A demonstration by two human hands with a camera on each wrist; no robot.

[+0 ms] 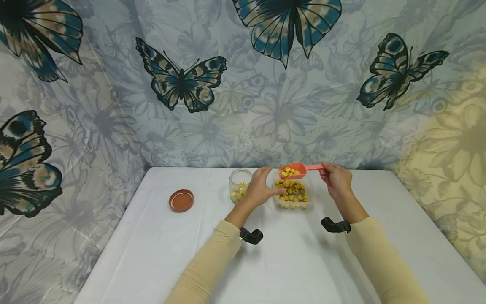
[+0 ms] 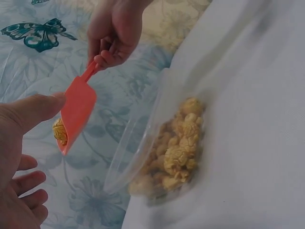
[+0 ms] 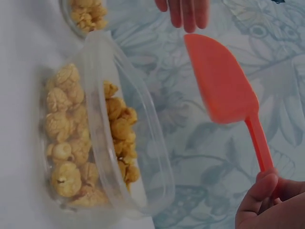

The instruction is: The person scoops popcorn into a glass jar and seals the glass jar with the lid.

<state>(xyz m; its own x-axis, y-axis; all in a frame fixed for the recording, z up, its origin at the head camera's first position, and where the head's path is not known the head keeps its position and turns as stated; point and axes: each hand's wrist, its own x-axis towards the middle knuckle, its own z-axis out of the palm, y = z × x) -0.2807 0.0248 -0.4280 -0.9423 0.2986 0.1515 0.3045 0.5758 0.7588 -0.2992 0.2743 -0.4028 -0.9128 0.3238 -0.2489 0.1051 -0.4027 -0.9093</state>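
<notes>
Apparently mid-scooping, my right hand point(image 1: 337, 180) pinches a scoop point(image 1: 301, 169) of popcorn point(image 1: 288, 172) above the tub point(image 3: 99, 119), my left hand point(image 1: 260, 188) spread nearby; the next move likely calls for steady levelness.

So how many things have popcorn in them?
3: the clear jar beside the left hand, the plastic tub between the hands, and the orange scoop in the right hand. No others show.
</notes>
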